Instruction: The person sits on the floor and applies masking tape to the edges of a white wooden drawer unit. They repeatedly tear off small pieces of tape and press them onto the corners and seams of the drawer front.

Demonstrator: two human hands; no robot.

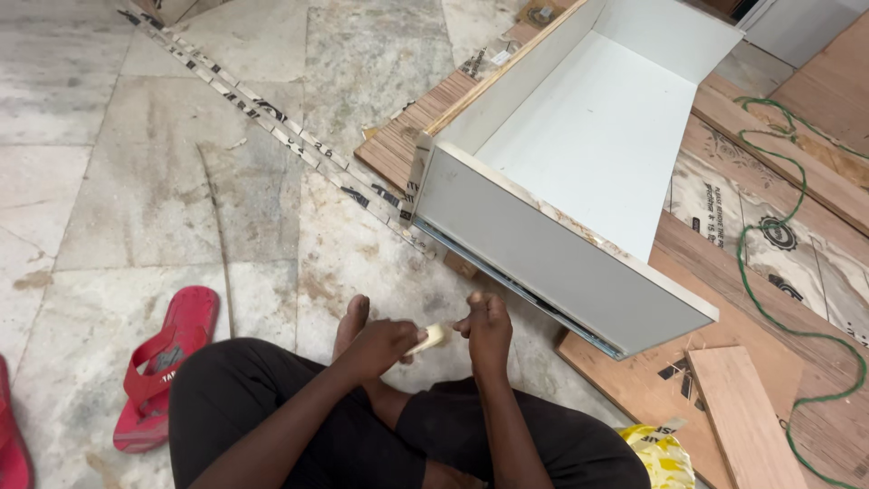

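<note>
**Both hands on a small pale piece, floor level, in front of the drawer box**

Person sits on the marble floor (181, 163), legs folded, bare foot showing between the knees.

- Left hand (380, 347): pinched around one end of a small cream-coloured piece (431, 339), thumb side up.
- Right hand (487, 324): fingers curled in, touching the other end of the same piece. Can't tell if it truly grips or just steadies.
- The piece sits between the two hands, held off the floor, just in front of the foot. Too small to tell what it is.

Around it:
- White drawer box (579, 154), open side up, just beyond the hands, resting partly on plywood sheets (724, 362).
- Green cord (769, 263) loops over the plywood at right.
- Red sandal (163, 362) on the floor, left of the knee.
- Yellow bag (665, 457) near the right knee.
- Long thin printed strip (262, 118) runs diagonally across the floor.
</note>
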